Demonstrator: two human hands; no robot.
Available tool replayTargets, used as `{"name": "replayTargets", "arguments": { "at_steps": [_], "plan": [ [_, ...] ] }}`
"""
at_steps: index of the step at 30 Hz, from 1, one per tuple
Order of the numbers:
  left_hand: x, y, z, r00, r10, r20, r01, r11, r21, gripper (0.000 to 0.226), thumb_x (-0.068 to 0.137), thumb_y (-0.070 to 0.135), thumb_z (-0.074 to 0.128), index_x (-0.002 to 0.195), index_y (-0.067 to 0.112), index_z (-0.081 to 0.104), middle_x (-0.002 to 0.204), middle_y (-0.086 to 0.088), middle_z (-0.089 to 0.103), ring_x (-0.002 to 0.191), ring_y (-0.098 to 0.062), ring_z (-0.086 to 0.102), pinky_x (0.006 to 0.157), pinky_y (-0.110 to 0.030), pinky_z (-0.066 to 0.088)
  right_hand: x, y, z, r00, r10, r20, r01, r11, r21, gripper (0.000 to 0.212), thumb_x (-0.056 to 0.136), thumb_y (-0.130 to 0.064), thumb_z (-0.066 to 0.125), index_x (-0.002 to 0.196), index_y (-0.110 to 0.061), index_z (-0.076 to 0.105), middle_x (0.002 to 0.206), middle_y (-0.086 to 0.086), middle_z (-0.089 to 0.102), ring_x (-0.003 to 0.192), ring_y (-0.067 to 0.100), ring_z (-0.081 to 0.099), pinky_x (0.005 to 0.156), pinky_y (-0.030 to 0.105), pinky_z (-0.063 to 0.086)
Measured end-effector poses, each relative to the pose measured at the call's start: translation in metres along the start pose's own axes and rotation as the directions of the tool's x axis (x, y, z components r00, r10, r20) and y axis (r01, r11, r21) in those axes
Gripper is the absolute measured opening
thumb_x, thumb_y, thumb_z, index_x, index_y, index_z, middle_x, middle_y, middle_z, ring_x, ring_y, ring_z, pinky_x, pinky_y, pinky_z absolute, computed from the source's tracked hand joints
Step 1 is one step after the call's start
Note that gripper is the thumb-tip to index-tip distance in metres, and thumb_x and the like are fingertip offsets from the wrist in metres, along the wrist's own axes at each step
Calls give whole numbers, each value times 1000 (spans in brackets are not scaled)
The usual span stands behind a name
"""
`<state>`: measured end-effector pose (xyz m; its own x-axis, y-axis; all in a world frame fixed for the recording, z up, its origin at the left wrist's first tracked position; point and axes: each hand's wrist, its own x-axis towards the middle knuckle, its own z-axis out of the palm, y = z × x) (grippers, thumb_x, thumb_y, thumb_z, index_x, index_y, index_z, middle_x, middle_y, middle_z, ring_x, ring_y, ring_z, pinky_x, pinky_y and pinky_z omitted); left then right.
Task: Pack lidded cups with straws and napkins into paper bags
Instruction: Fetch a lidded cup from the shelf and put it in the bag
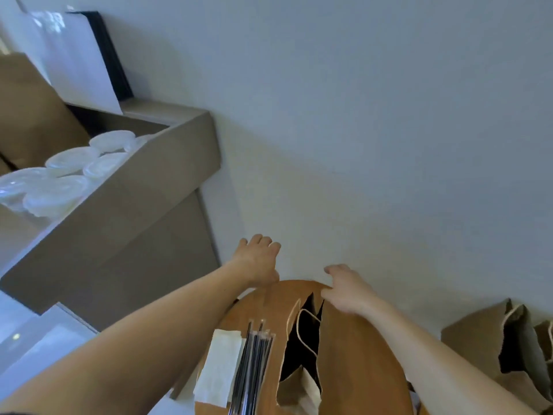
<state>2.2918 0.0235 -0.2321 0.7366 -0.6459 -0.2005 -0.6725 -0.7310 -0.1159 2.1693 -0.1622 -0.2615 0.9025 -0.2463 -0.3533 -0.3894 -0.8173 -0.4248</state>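
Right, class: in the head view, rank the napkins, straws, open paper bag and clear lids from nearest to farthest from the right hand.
1. Open paper bag, on the table right at the right hand.
2. Straws, left of the bag.
3. Napkins, left of the straws.
4. Clear lids, up on the far-left shelf.

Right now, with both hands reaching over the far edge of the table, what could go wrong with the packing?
1. The open paper bag reaches the far edge of the table, right by the right hand; a nudge might push it off.
2. The straws and napkins lie loose close to the left forearm; pulling the left hand back carelessly could scatter them.
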Motion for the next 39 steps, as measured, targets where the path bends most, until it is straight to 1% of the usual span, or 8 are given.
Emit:
{"name": "replayTargets", "arguments": {
  "at_steps": [5,9,15,18,25,31,35,39],
  "plan": [
    [-23,-62,-75,971,-137,-196,131,991,-39,62,88,40,54,144,18,37,148,-5,39,138,-26,32,111,-44,31,18,-87,-56,973,-215,-88,208,975,-76,61,98,-34,50,153,-15,29,158,7,29,143,26,30,114,36,29],
    [-58,-136,-126,912,-253,-323,233,967,-98,63,83,39,58,141,19,42,148,-5,40,140,-27,30,110,-45,30,23,-177,-90,900,-386,-201,367,921,-127,58,96,-31,55,149,-14,38,154,7,37,140,24,36,111,31,29],
    [-121,-260,-157,819,-411,-400,375,912,-167,65,84,41,59,144,23,40,148,-3,42,138,-27,33,108,-46,31,26,-318,-98,772,-582,-254,562,813,-153,57,92,-35,60,144,-18,46,148,3,44,130,20,47,104,28,34],
    [-150,-321,-153,777,-494,-390,461,869,-182,68,85,43,59,146,22,39,150,-3,40,140,-27,32,110,-46,31,33,-387,-81,726,-655,-208,640,755,-142,60,90,-41,62,144,-21,45,150,0,43,130,19,46,101,30,37],
    [-189,-431,-127,735,-608,-301,560,794,-238,71,87,46,59,149,24,34,151,-2,38,139,-26,31,110,-44,32,67,-518,-28,722,-692,17,675,699,-237,82,82,-56,67,150,-27,32,154,-3,33,136,22,39,103,38,38],
    [-197,-486,-101,735,-636,-236,566,767,-302,70,85,45,58,148,24,35,148,-2,40,137,-26,32,108,-44,34,92,-581,8,720,-670,183,675,615,-407,109,65,-62,79,153,-28,24,156,-4,31,140,21,33,106,37,37],
    [-194,-504,-90,741,-632,-225,550,765,-335,69,84,45,57,147,23,37,147,-2,41,136,-26,34,106,-42,34,105,-597,21,720,-650,245,669,553,-497,113,60,-67,77,153,-29,24,150,-2,38,138,23,34,114,40,26],
    [-189,-511,-87,749,-622,-226,534,770,-349,67,84,44,57,145,24,38,142,-1,44,133,-24,36,105,-41,36,110,-600,29,707,-676,206,674,557,-485,104,64,-56,77,151,-29,27,142,0,44,134,23,38,118,41,17]
  ]
}}
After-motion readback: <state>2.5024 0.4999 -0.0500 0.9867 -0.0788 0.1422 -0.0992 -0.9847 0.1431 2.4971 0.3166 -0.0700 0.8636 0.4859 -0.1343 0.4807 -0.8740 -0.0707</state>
